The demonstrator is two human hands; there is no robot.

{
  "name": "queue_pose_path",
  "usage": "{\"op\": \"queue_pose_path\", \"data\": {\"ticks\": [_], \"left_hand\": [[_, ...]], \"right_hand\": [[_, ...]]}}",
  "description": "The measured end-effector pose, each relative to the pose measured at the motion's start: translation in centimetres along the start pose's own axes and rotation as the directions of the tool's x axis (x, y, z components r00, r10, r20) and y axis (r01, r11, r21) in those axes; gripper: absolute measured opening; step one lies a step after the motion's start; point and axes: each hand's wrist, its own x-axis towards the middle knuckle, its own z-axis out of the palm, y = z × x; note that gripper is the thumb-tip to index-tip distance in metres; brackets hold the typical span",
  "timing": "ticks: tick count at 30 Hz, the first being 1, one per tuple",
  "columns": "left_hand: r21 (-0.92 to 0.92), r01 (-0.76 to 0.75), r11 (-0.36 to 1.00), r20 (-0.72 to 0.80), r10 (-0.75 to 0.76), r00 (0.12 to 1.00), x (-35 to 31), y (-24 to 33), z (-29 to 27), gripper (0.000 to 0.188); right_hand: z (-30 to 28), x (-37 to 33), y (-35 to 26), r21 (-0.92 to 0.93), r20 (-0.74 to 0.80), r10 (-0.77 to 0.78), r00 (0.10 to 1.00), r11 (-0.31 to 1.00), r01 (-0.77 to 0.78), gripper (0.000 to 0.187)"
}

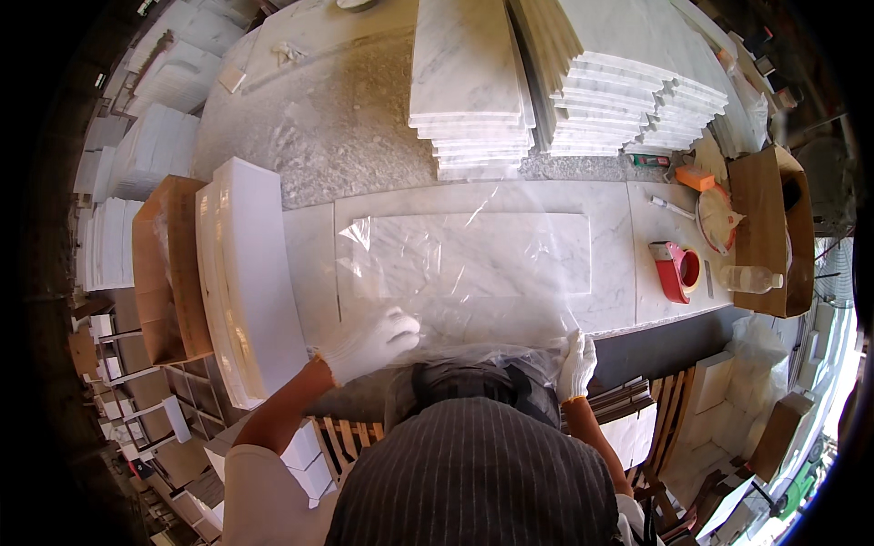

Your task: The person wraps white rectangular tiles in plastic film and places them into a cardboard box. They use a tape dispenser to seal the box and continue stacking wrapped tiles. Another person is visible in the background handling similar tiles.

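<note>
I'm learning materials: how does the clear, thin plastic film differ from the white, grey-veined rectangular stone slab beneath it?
The clear, thin plastic film is see-through; the white, grey-veined rectangular stone slab is opaque. The film is creased and loose, while the slab lies flat with straight edges. The film extends past the slab's near edge, while the slab's right end appears to stick out beyond the film. Both lack strong colour.

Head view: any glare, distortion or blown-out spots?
Head view: white glints streak the clear plastic film; head view: fisheye bends the worktable's edges, with black around the image circle; head view: the lower right edge washes out white.
</note>
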Motion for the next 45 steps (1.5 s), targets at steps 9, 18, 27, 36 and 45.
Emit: {"op": "queue_pose_path", "data": {"ticks": [9,18,27,36,45], "left_hand": [[0.539,-0.367,0.758,-0.276,0.57,0.774,18.4,2.8,11.2,0.053],[0.528,-0.516,0.675,-0.113,0.658,0.745,20.2,6.3,15.6,0.053],[0.548,-0.447,0.707,-0.11,0.591,0.799,20.4,6.5,15.4,0.053],[0.661,-0.45,0.601,0.048,0.564,0.824,4.9,-2.6,12.0,0.048],[0.445,0.052,0.894,-0.314,0.101,0.944,-8.9,-5.2,10.7,0.051]], "right_hand": [[-5.4,-1.7,3.8,-0.317,0.026,-0.026,0.999,0.948,0.033,0.028],[-11.7,-3.5,6.6,-0.471,-0.122,-0.077,0.989,0.882,0.01,0.022],[0.9,0.8,-3.5,-0.629,0.465,-0.742,0.483,0.106,0.77,0.039],[5.6,6.0,-3.1,-0.574,0.727,-0.528,0.44,-0.115,0.811,0.05],[5.6,6.1,-2.9,-0.582,0.742,-0.504,0.442,-0.156,0.798,0.052]]}}
